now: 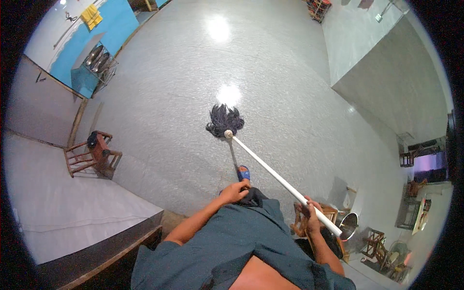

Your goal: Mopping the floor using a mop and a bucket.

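Note:
A mop with a long white handle (275,178) slants from the lower right up to the middle of the floor. Its dark, stringy head (224,119) lies spread on the floor in front of me. My right hand (312,212) is wrapped round the handle near its top end. My left hand (235,192) holds nothing that I can see; it rests by my thigh, next to the dark trousers, fingers loosely bent and a little apart. Just beyond it, a foot in a blue slipper (244,173) shows on the floor.
A wooden chair (96,153) stands at the left. Farther left, a rack with metal dishes (99,63) is by a blue wall, under a yellow cloth (91,17). Beside my right arm are wooden furniture and a round metal vessel (349,226). Light glares off the grey floor (169,87).

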`<state>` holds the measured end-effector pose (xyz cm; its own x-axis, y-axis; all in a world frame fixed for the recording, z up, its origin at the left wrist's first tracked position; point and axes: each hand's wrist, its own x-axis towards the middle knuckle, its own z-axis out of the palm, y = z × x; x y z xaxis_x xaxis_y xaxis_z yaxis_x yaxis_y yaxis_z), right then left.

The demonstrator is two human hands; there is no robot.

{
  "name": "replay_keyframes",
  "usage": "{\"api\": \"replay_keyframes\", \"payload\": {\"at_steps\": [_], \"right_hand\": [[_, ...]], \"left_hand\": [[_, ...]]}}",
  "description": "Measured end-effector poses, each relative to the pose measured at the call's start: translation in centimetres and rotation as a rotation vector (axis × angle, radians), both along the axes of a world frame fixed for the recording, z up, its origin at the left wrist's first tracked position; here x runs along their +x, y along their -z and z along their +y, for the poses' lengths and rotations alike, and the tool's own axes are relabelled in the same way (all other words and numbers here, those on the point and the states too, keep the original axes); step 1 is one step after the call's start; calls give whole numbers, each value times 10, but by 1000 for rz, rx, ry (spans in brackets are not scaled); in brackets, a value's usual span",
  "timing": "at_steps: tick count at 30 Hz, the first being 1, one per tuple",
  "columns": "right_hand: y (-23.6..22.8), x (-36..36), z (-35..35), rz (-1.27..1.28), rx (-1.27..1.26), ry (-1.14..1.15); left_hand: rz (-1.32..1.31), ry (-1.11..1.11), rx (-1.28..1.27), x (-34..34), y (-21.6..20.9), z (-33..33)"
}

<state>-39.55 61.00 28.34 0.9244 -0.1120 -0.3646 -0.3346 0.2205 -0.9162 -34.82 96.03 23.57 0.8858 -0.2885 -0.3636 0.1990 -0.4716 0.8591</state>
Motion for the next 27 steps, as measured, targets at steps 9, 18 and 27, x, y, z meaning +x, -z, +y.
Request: {"api": "replay_keyframes", "payload": {"at_steps": [9,18,27], "right_hand": [[52,163,140,-201,108,-265],[82,295,321,-41,273,-372],[93,190,234,-117,126,-489]], "left_hand": [[66,-312,93,-27,-3,32],[87,-523,126,-68,-15,38],[167,-503,163,-63,7,46]]}}
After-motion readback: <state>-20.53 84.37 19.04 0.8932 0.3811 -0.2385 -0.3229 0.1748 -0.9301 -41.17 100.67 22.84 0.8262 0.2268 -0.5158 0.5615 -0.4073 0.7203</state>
